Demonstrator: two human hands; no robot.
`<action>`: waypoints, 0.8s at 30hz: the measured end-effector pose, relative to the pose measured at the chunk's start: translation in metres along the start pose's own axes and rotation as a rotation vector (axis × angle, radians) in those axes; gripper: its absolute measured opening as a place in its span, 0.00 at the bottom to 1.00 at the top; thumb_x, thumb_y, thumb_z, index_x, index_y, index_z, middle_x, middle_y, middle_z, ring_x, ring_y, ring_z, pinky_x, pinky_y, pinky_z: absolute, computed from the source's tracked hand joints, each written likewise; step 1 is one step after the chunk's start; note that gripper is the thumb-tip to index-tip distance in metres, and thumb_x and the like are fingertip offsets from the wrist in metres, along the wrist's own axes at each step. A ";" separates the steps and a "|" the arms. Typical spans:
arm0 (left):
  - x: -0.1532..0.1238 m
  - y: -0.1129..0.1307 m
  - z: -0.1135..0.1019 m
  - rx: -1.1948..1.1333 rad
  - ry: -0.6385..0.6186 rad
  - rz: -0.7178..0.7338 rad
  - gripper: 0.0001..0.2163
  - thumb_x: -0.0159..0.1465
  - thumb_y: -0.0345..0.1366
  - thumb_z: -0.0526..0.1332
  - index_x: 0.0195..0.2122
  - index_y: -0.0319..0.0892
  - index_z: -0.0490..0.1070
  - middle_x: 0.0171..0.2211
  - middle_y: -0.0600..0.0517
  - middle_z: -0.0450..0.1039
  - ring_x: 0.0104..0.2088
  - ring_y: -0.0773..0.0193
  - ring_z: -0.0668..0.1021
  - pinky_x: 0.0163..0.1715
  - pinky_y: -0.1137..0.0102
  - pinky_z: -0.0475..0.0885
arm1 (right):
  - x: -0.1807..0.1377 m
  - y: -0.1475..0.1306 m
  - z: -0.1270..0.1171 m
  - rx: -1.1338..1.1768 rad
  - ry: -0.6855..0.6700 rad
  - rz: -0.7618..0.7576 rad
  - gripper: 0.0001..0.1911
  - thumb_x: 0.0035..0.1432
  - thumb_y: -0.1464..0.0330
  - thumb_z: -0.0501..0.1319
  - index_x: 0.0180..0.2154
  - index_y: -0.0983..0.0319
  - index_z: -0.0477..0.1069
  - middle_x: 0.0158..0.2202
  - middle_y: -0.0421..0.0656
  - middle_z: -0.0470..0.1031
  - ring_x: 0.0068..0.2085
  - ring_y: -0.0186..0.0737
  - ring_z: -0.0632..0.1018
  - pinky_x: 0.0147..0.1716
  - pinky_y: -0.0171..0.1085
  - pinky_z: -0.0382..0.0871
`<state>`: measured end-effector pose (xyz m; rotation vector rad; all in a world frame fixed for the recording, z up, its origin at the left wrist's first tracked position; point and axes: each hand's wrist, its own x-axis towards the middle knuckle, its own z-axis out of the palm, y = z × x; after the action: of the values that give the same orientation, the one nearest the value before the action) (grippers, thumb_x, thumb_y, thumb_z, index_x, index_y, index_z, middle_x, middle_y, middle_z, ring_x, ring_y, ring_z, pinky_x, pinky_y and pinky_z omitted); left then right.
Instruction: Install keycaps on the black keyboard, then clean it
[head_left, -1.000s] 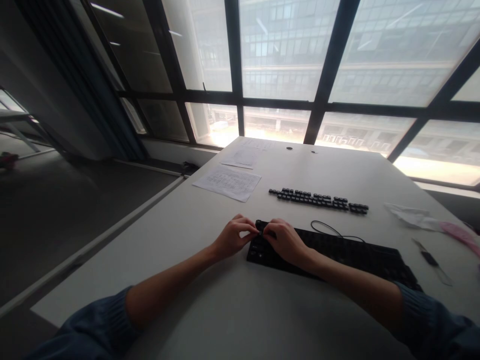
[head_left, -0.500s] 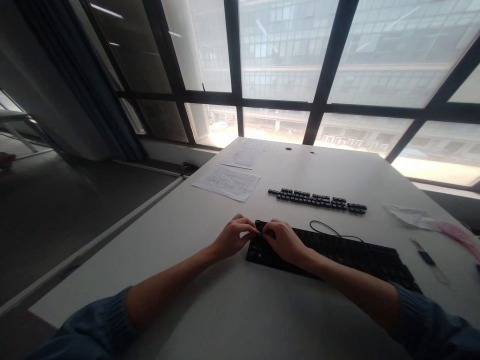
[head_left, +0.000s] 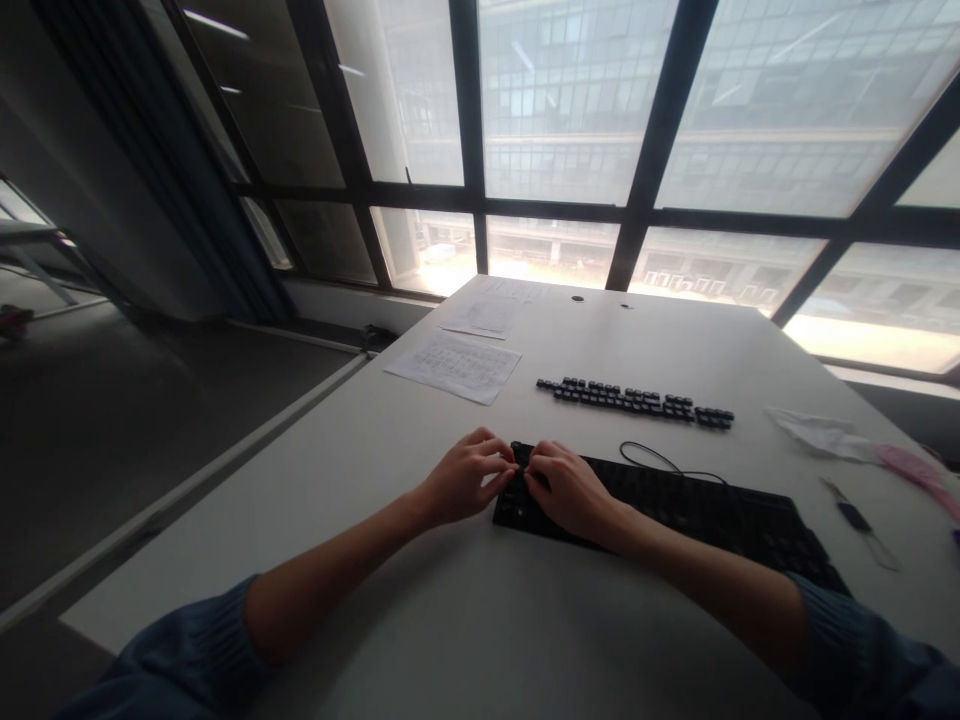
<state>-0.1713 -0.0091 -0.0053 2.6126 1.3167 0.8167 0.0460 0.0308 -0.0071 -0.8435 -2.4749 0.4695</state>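
Keycaps (head_left: 611,400) lie loose, right of centre; over the keyboard (head_left: 697,507), left hand (head_left: 466,482) and right hand (head_left: 570,492) hold fingers narrow, contents unclear.

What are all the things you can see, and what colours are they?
Table: one, white, before the windows
Keyboard: one, black, on the table
Cable: one, black, behind the keyboard
Loose keycaps: many, black, rows beyond keyboard
Papers: several, white, table's far left
Tool: one, dark-handled, right of keyboard
Crumpled sheet: one, white, table's right
Unclear item: one, pink, beside that sheet
Windows: several, dark-framed, beyond table
Curtain: one, blue, far left
Floor: one, grey, left
Left hand: one, bare, at keyboard's left end
Right hand: one, bare, over keyboard's left part
Sleeves: two, blue, bottom corners
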 end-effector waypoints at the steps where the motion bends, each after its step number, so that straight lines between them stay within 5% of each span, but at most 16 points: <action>1: 0.000 0.002 -0.001 0.035 -0.006 0.010 0.08 0.70 0.35 0.60 0.41 0.46 0.80 0.43 0.50 0.78 0.46 0.58 0.73 0.49 0.61 0.70 | -0.001 -0.001 -0.002 -0.023 -0.004 -0.007 0.10 0.65 0.72 0.60 0.29 0.62 0.73 0.36 0.45 0.74 0.39 0.40 0.74 0.41 0.37 0.67; 9: -0.001 0.010 0.002 0.181 -0.006 0.062 0.10 0.70 0.34 0.58 0.36 0.43 0.79 0.41 0.49 0.78 0.45 0.58 0.73 0.47 0.62 0.69 | -0.007 -0.004 -0.007 -0.110 -0.072 -0.013 0.11 0.67 0.70 0.58 0.32 0.61 0.76 0.38 0.45 0.74 0.42 0.40 0.74 0.43 0.38 0.67; 18: 0.001 0.002 0.016 -0.059 0.094 -0.118 0.12 0.70 0.34 0.57 0.30 0.42 0.75 0.35 0.50 0.77 0.41 0.60 0.74 0.46 0.65 0.70 | -0.008 -0.001 -0.011 -0.050 -0.090 0.040 0.09 0.66 0.67 0.59 0.35 0.60 0.77 0.40 0.44 0.76 0.43 0.41 0.75 0.42 0.37 0.66; 24: 0.031 -0.011 0.001 -0.118 0.224 -0.203 0.11 0.70 0.39 0.57 0.36 0.44 0.78 0.36 0.51 0.79 0.40 0.60 0.76 0.46 0.65 0.71 | 0.001 0.013 -0.032 0.022 0.045 0.102 0.08 0.64 0.69 0.60 0.42 0.58 0.78 0.37 0.42 0.78 0.37 0.38 0.76 0.38 0.35 0.66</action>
<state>-0.1635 0.0215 0.0034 2.3056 1.5066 1.1388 0.0683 0.0462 0.0138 -0.9638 -2.3904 0.5066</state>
